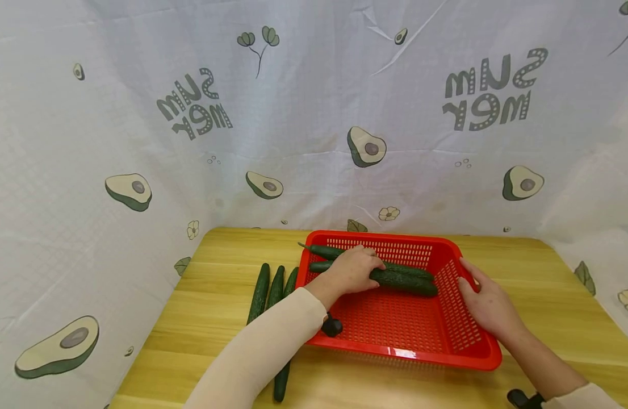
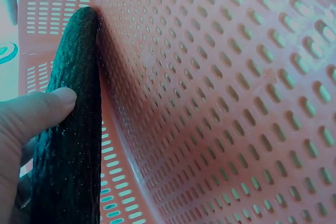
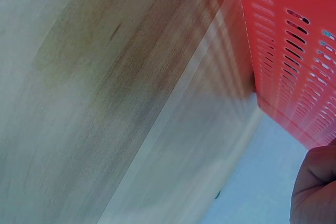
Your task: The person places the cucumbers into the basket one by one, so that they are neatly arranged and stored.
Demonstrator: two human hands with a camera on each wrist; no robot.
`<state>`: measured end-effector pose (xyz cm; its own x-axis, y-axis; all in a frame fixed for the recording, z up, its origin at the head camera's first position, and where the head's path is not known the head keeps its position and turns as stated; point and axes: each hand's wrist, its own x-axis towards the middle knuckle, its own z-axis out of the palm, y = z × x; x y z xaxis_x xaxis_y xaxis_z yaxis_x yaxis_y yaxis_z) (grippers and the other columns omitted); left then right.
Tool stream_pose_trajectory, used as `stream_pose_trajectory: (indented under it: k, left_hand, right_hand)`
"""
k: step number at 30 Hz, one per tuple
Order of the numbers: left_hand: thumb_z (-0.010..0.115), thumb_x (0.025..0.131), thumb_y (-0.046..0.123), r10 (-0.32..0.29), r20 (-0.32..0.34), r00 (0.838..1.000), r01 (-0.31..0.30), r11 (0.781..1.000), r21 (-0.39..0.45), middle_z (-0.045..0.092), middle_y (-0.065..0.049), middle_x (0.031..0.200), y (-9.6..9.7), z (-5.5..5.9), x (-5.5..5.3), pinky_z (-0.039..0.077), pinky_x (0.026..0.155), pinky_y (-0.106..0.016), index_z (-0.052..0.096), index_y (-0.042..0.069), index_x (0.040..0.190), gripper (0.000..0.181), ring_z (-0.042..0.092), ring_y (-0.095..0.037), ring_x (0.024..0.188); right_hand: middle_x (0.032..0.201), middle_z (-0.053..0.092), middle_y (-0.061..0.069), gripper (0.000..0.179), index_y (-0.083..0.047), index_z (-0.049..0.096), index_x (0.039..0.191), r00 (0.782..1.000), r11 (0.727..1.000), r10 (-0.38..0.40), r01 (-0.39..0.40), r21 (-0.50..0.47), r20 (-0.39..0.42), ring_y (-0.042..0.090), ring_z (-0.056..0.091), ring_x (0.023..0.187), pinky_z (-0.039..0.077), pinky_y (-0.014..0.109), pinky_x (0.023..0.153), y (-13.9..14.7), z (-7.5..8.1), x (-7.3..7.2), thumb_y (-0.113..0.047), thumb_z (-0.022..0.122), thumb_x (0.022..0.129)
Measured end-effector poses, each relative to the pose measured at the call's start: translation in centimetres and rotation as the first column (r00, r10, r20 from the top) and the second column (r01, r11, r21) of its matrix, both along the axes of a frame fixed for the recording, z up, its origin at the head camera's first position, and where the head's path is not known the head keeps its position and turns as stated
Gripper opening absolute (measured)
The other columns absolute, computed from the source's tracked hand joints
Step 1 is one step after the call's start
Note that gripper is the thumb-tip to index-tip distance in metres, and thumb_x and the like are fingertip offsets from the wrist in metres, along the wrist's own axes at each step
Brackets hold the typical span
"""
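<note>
My left hand reaches into a red plastic basket and grips a dark green cucumber from above. In the left wrist view, the thumb lies across this cucumber, whose far end points at the basket's perforated end wall. Another cucumber with a thin stem lies behind it along the basket's back wall, partly covered by the hand. At the basket's right side, my right hand holds the rim. Only part of that hand shows in the right wrist view, beside the basket wall.
Three cucumbers lie side by side on the wooden table left of the basket, partly hidden by my left sleeve. A white cloth printed with avocados hangs behind and beside the table.
</note>
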<state>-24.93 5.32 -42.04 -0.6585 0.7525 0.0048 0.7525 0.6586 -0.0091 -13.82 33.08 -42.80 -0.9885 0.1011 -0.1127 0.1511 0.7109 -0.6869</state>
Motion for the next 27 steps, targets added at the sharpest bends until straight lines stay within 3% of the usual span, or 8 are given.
stream_pose_trajectory:
  k: [6, 12, 19, 27]
  left_hand:
    - [0.077, 0.094, 0.045, 0.025, -0.02, 0.999, -0.025, 1.0, -0.007, 0.07, 0.009, 0.133, 0.1, 0.1, -0.1, 0.042, 0.114, -0.026, 0.074, 0.029, 0.131, 0.04, 0.062, -0.009, 0.126]
    - [0.076, 0.095, 0.046, 0.063, 0.035, 0.997, -0.064, 0.997, 0.032, 0.069, 0.009, 0.137, -0.1, 0.6, -0.1, 0.039, 0.12, -0.029, 0.072, 0.029, 0.135, 0.043, 0.06, -0.01, 0.131]
    - [0.074, 0.097, 0.046, 0.071, 0.09, 0.993, -0.084, 0.985, 0.148, 0.068, 0.009, 0.139, -0.8, 2.5, 0.5, 0.046, 0.112, -0.028, 0.069, 0.028, 0.139, 0.046, 0.061, -0.013, 0.129]
    - [0.075, 0.097, 0.041, 0.066, 0.138, 0.988, -0.099, 0.964, 0.247, 0.068, 0.005, 0.137, -3.1, 4.8, 1.4, 0.052, 0.106, -0.03, 0.07, 0.026, 0.139, 0.044, 0.062, -0.016, 0.126]
  right_hand:
    - [0.101, 0.066, 0.026, 0.068, -0.009, 0.01, 0.169, 1.0, 1.0, 0.001, -0.001, -0.013, 0.003, 0.021, 0.066, 0.066, 0.058, 0.037, 0.056, 0.0, 0.0, 0.0, -0.044, 0.029, 0.114]
    - [0.107, 0.066, 0.03, 0.067, -0.008, 0.01, 0.169, 1.0, 1.0, 0.008, -0.008, -0.001, -0.003, 0.021, 0.066, 0.067, 0.058, 0.036, 0.056, 0.0, -0.1, 0.0, -0.043, 0.029, 0.114]
    - [0.114, 0.063, 0.034, 0.068, -0.011, 0.009, 0.169, 1.0, 1.0, 0.0, 0.0, -0.02, 0.012, 0.021, 0.067, 0.069, 0.058, 0.037, 0.057, 0.0, 0.0, -0.1, -0.044, 0.029, 0.114]
    - [0.113, 0.064, 0.033, 0.067, -0.009, 0.009, 0.169, 1.0, 1.0, 0.002, -0.002, -0.002, 0.009, 0.021, 0.065, 0.069, 0.057, 0.037, 0.057, 0.0, 0.1, 0.0, -0.043, 0.029, 0.114]
